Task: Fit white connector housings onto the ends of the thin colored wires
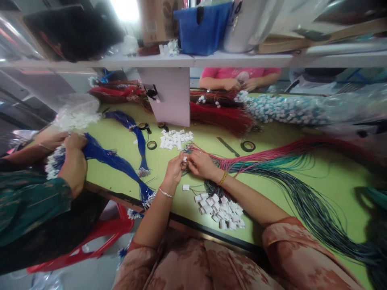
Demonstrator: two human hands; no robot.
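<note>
Pinched in the fingertips of my left hand (174,167) is a small white connector housing (185,159). My right hand (202,164) meets it there, its fingers closed; whatever they grip is too small to make out. Behind both hands lie the tips of a bundle of red wires (269,151), with green wires (256,166) and black wires (290,185) fanning off to the right. Loose white housings (175,139) are heaped beyond my hands. Closer to me, below my right wrist, is a pile of white connectors (222,211) with wires attached, and a single connector (186,187) sits to its left.
A black tape roll (248,146) and a dark blade (228,146) lie beyond my right arm. At left, a co-worker's hands (74,143) hold blue wires (102,151). Another person's hands (240,83) work across the table, under a shelf (193,61) bearing a blue bin (205,30).
</note>
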